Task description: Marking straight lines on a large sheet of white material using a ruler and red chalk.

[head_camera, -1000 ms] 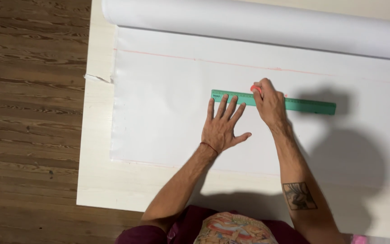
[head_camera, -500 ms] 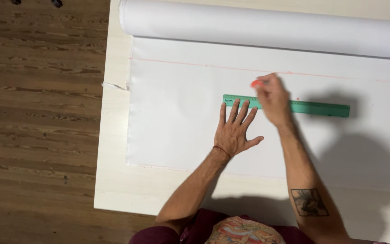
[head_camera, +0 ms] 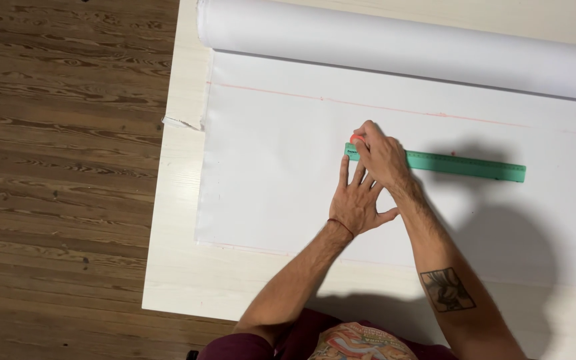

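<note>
while pinning ruler (head_camera: 465, 164): left hand (head_camera: 358, 200)

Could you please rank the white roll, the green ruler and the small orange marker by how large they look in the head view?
1. White roll, running across the top and out of the frame.
2. Green ruler, long and thin, partly under the right hand.
3. Orange marker, only a tip showing at the right hand's fingers, so its full size is unsure.
</note>
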